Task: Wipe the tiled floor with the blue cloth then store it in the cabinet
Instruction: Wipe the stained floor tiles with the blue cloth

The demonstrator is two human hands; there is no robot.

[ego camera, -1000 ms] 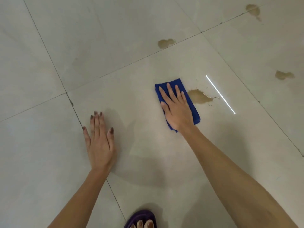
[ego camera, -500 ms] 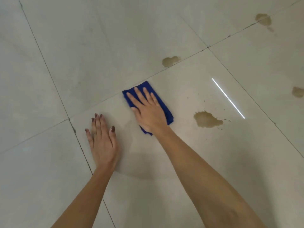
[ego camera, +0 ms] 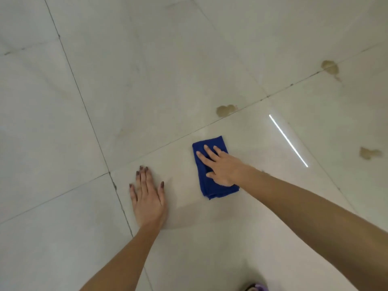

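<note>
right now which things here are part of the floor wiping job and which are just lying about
Job: blue cloth, pressed by the right hand; tiled floor; three brown stains.
Not part: left hand flat on the floor; purple slipper; light reflection.

The right hand [ego camera: 222,166] pressed flat, fingers straight, on a folded blue cloth [ego camera: 212,185] lying on the pale glossy tiled floor [ego camera: 147,80]. The left hand [ego camera: 148,198] lay flat beside it. Three brown stains [ego camera: 225,110] marked the tiles beyond.
</note>
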